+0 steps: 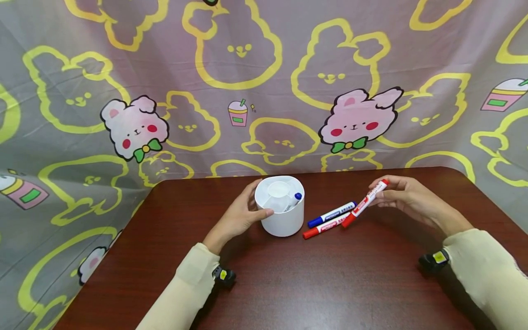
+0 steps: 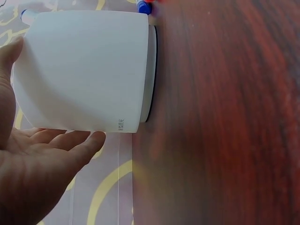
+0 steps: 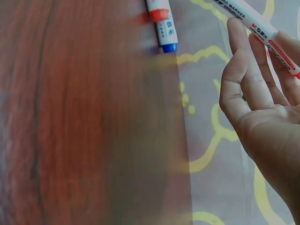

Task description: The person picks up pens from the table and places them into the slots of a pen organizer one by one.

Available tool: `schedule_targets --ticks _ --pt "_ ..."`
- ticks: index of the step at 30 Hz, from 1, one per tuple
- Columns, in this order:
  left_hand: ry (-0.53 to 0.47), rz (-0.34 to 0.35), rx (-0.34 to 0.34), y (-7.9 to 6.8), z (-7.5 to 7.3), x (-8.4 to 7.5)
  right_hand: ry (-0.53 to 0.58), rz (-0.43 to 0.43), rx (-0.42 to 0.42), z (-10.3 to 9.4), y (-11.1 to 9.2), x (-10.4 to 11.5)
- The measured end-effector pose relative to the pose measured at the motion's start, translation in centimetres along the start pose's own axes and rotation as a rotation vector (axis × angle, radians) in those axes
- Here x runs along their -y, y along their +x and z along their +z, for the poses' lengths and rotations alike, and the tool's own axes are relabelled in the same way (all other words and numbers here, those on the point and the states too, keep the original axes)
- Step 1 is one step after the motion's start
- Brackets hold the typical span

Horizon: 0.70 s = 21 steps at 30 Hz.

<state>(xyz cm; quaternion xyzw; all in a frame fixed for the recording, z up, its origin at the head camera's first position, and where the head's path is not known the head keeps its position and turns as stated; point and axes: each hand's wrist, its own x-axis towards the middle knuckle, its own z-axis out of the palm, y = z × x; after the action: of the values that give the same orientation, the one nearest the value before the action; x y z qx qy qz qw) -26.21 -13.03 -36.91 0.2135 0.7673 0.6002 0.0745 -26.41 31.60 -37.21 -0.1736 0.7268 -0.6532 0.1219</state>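
My left hand grips a white round pen holder from its left side, thumb over the near rim and fingers round the far side. The holder has divided compartments, and a blue-capped marker stands in a right-hand one. In the left wrist view the holder's smooth wall fills the space beside the thumb. My right hand pinches a red whiteboard marker near its upper end, tilted with its red cap down to the left. Below it lie a blue marker and another red marker, side by side.
The dark brown wooden table carries everything. Behind it hangs a grey-pink cloth with yellow outlines and cartoon rabbits. A small dark device sits on each wrist.
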Motion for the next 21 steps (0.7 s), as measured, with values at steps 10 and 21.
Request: schedule_targets --ticks 10,21 --pt "-0.004 -0.007 0.013 0.4 0.3 0.2 0.011 -0.024 -0.065 1.6 0.7 1.3" --pt "0.087 -0.018 -0.035 0.9 0.9 0.1 0.015 -0.047 -0.109 3.1 1.6 2.8"
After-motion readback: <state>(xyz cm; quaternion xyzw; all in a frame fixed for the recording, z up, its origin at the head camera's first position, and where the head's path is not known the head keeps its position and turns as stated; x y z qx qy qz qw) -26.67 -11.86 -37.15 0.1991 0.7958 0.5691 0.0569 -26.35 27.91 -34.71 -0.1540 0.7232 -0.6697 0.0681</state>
